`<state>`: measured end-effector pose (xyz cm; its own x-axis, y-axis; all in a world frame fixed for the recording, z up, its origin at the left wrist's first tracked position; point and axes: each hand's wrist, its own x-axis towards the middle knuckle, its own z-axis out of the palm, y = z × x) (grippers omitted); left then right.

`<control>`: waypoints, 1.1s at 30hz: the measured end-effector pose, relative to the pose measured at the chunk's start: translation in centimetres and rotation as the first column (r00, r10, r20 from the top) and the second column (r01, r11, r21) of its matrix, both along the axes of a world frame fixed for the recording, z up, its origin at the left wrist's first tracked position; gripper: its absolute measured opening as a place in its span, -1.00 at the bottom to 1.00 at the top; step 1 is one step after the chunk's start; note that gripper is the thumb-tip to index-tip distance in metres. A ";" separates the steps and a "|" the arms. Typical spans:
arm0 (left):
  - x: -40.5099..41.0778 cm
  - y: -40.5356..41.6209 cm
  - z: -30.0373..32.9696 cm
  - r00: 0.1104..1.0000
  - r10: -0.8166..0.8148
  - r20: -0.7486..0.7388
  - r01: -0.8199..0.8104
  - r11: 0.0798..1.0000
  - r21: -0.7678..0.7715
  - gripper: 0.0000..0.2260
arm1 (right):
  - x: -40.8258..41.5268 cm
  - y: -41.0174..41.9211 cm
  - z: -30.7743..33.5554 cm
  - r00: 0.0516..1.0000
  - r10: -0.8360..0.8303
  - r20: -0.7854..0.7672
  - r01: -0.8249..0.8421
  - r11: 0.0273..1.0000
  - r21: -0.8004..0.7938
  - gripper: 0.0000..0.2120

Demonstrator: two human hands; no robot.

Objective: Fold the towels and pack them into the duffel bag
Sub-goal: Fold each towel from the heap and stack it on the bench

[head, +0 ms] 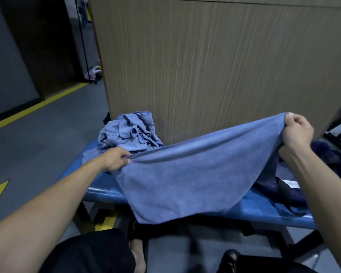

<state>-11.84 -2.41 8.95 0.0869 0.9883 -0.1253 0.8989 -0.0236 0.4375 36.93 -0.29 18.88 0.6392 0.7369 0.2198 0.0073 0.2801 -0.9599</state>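
Note:
A blue towel point(189, 178) hangs stretched between my two hands above the blue bench point(264, 211). My left hand point(115, 158) pinches its left corner low over the bench. My right hand point(297, 131) grips the right corner, held higher. The towel's lower edge drapes over the bench's front edge. A crumpled pile of lighter blue towels point(128, 133) lies at the bench's back left, just behind my left hand. A dark navy duffel bag point(327, 160) sits at the bench's right end, mostly hidden by the towel and my right arm.
A tall wood-grain panel point(215, 66) stands right behind the bench. Grey floor with yellow lines point(35, 107) lies to the left. My legs and sandalled feet point(136, 251) are under the bench's front edge. A black strap point(285, 196) lies on the bench at the right.

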 end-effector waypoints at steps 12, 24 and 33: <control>10.5 -2.2 10.2 0.855 0.045 0.517 0.102 0.962 -0.252 -0.53 | -9.3 -4.4 -1.4 0.810 0.532 0.247 -0.466 0.840 -0.279 -0.87; 14.3 -3.2 11.4 0.726 -0.174 0.665 0.307 0.948 -0.087 -0.82 | -15.9 -9.0 -0.3 0.616 0.678 0.401 -0.665 0.720 -0.197 -0.97; 14.3 -3.3 11.1 0.566 -0.119 0.816 0.192 0.981 0.011 -0.80 | -14.8 -8.6 0.1 0.529 0.698 0.482 -0.717 0.672 -0.186 -0.76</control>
<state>2.45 -5.76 20.08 0.3391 0.9407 0.0088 0.1536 -0.0646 0.9860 22.17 -8.92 18.96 -0.2899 0.8870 0.3594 0.2380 0.4305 -0.8706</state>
